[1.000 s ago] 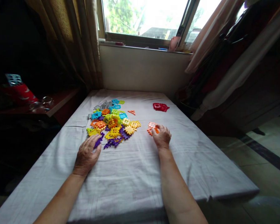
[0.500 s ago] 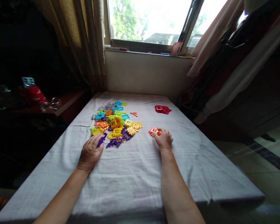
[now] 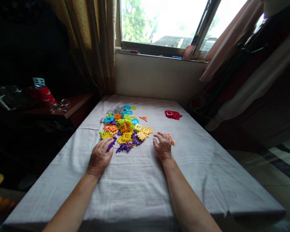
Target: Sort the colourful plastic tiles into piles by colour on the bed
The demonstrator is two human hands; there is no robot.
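Colourful plastic interlocking building pieces lie in a loose pile (image 3: 125, 127) on the cloth-covered table (image 3: 135, 190). My left hand (image 3: 101, 154) rests at the pile's near left edge, its fingers stretched out beside and partly over a purple piece (image 3: 111, 144). To the right of the pile, my right hand (image 3: 163, 146) hovers low over the cloth with fingers apart and nothing visible in them. It partly hides some orange pieces (image 3: 170, 138). Pale yellow pieces (image 3: 141, 136) lie just left of its fingers.
Red pieces (image 3: 173, 114) are grouped at the far right of the table. A small orange triangular piece (image 3: 143, 119) lies alone beyond the pile. On the left, a dark side table (image 3: 78, 102) bears glasses (image 3: 60, 106) and a red container (image 3: 44, 96). Behind are a curtain (image 3: 96, 48) and a window.
My right hand has come off the orange pieces and moved left toward the pile, its fingers spreading. The left hand stays by the purple piece. The whole view has shifted slightly.
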